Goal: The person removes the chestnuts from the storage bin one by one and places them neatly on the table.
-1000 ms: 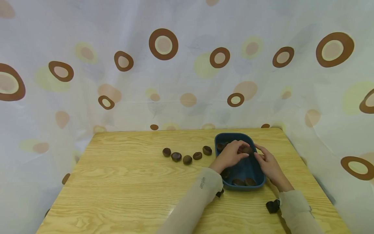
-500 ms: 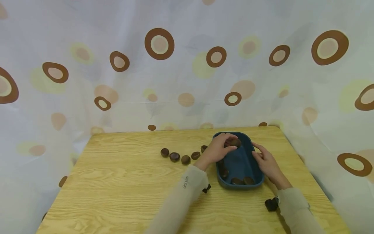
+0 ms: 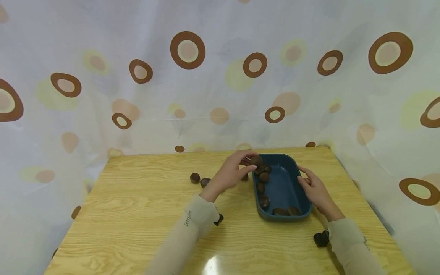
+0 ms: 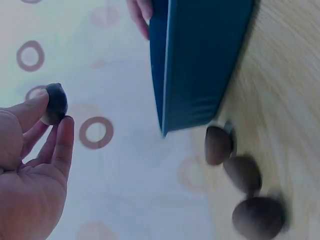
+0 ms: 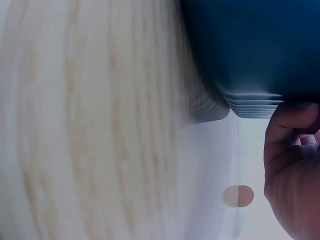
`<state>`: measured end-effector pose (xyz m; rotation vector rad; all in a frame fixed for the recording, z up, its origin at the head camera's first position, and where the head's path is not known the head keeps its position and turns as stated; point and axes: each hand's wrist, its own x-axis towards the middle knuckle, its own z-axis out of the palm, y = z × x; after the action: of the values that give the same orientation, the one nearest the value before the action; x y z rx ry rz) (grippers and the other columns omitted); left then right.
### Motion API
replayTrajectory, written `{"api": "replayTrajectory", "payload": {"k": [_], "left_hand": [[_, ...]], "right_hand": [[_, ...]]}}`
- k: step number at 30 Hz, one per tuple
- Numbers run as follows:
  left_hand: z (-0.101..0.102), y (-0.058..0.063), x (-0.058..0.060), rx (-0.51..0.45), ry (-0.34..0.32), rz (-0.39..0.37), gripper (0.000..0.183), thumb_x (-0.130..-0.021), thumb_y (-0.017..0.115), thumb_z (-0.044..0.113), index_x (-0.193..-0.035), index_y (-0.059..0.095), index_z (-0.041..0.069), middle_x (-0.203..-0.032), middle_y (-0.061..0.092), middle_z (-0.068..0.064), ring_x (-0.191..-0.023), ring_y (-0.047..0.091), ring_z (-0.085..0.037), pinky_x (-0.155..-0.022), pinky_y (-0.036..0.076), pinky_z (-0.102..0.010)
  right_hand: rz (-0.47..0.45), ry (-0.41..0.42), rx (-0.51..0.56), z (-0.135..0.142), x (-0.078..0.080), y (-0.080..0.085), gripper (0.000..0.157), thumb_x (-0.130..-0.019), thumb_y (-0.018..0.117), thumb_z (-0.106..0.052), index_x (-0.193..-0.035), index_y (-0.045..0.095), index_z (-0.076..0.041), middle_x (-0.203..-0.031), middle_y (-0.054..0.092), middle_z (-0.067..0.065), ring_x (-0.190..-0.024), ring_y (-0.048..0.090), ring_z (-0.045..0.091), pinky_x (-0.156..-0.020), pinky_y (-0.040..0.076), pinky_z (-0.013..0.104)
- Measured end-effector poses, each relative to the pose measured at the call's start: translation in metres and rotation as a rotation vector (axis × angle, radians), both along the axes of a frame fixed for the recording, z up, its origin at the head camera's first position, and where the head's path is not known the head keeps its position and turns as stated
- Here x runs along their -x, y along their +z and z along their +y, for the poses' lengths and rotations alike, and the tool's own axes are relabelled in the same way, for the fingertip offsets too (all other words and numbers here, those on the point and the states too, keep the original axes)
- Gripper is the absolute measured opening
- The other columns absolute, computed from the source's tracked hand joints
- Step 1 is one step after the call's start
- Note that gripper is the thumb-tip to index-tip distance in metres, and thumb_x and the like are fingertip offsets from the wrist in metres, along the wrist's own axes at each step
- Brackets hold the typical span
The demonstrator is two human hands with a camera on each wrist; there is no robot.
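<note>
My left hand [image 3: 231, 170] pinches a brown chestnut [image 3: 256, 161] between thumb and fingertips, at the left rim of the blue plastic box [image 3: 282, 218]. In the left wrist view, this chestnut [image 4: 56, 104] stands clear of the box wall [image 4: 200, 65]. My right hand [image 3: 317, 193] holds the box's right rim, thumb and fingers at the edge; in the right wrist view its fingers are partly cut off. Inside the box, several chestnuts [image 3: 264, 201] lie along the left and front walls.
Left of the box, loose chestnuts [image 3: 194, 178] lie on the wooden table [image 3: 137, 217], some hidden behind my left hand. Three chestnuts [image 4: 243, 174] show beside the box in the left wrist view. A patterned curtain [image 3: 220, 88] hangs behind the table.
My left hand has carried the chestnut leftward from the box's right side, across it, to the left rim. My right hand has stayed at the right rim.
</note>
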<state>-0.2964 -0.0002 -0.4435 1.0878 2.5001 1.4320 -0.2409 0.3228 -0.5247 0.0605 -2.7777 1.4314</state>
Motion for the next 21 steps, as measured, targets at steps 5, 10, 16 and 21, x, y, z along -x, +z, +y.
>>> {"api": "replayTrajectory", "payload": {"k": [5,10,16,21], "left_hand": [[-0.029,0.009,-0.005,-0.014,0.037,0.000,0.043,-0.105,0.063,0.020,-0.147,0.055,0.014,-0.141,0.057,-0.009,-0.120,0.064,-0.023,-0.107,0.053,-0.038],[-0.062,0.006,-0.005,-0.013,0.092,-0.001,0.043,-0.104,0.064,0.018,-0.147,0.056,0.011,-0.140,0.058,-0.009,-0.118,0.065,-0.024,-0.107,0.053,-0.041],[-0.099,-0.007,-0.006,-0.007,0.142,-0.038,0.043,-0.104,0.065,0.016,-0.145,0.057,0.007,-0.138,0.061,-0.009,-0.117,0.066,-0.026,-0.106,0.053,-0.040],[-0.127,-0.022,-0.011,-0.011,0.186,-0.105,0.043,-0.104,0.065,0.018,-0.145,0.057,0.010,-0.139,0.060,-0.009,-0.119,0.065,-0.027,-0.104,0.054,-0.044]], "right_hand": [[-0.005,-0.001,-0.012,0.000,0.000,0.000,0.057,-0.115,0.038,-0.032,-0.164,0.027,-0.007,-0.136,0.062,0.034,-0.118,0.064,0.041,-0.079,0.051,0.021],[-0.001,-0.004,-0.012,0.001,0.001,-0.001,0.057,-0.114,0.038,-0.034,-0.164,0.028,-0.008,-0.130,0.065,0.032,-0.103,0.067,0.023,-0.075,0.052,0.023],[0.007,-0.012,-0.020,0.001,0.004,-0.001,0.057,-0.114,0.038,-0.035,-0.164,0.029,-0.009,-0.130,0.065,0.032,-0.102,0.065,0.020,-0.075,0.052,0.022],[0.005,-0.011,-0.022,0.001,0.003,-0.002,0.056,-0.114,0.038,-0.033,-0.164,0.029,-0.009,-0.134,0.063,0.033,-0.113,0.065,0.034,-0.077,0.051,0.021]]}}
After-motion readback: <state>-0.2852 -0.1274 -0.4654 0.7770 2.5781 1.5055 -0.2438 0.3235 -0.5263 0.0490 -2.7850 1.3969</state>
